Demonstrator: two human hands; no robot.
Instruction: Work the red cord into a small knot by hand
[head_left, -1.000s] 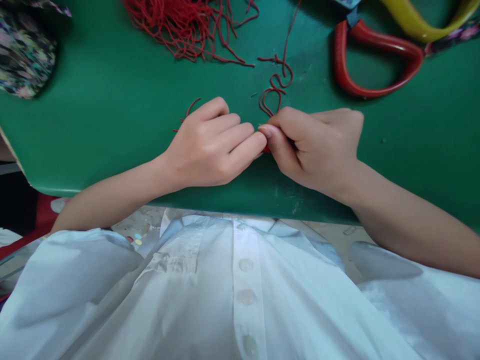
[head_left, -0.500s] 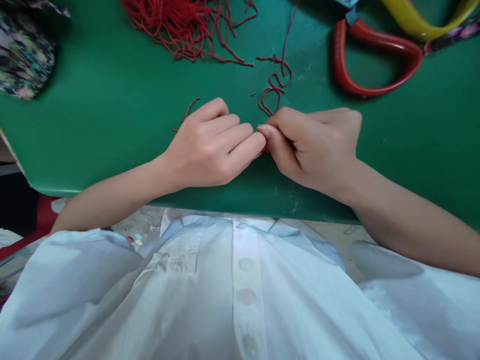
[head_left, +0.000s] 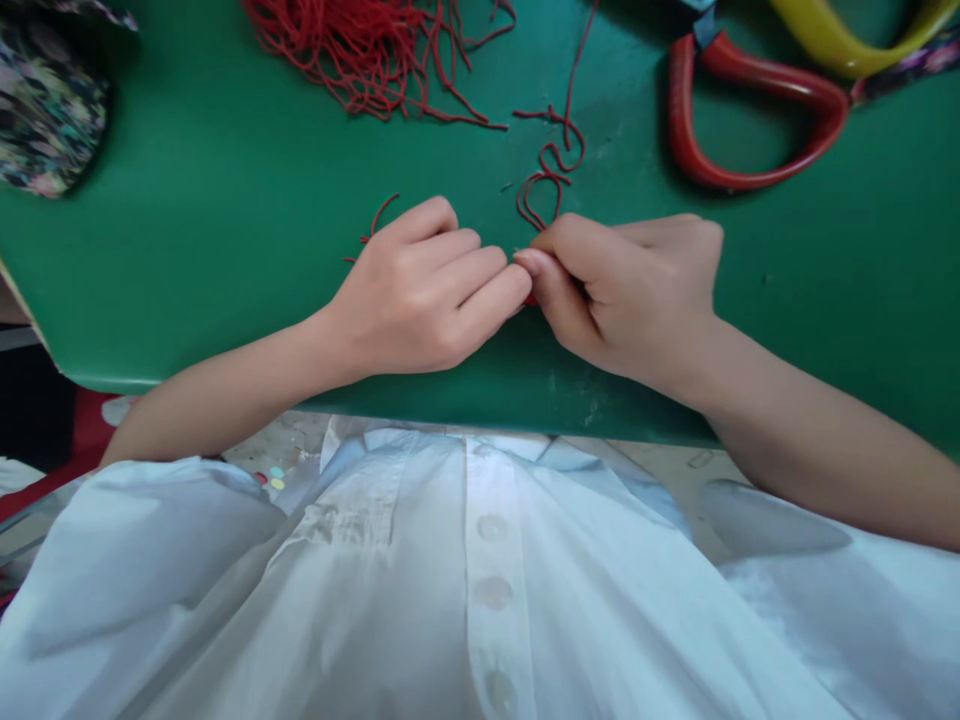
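Observation:
My left hand (head_left: 427,295) and my right hand (head_left: 622,285) meet fingertip to fingertip on the green table (head_left: 225,200). Both are closed in a pinch on a thin red cord (head_left: 551,170). A bit of red shows between the fingers. The cord curls away from my right hand towards the far edge, and a short end (head_left: 379,215) sticks out behind my left hand's knuckles.
A tangled heap of red cords (head_left: 375,50) lies at the far middle. A red handle loop (head_left: 750,110) and a yellow one (head_left: 840,40) lie at the far right. Flowered cloth (head_left: 45,100) sits far left. My white shirt fills the near side.

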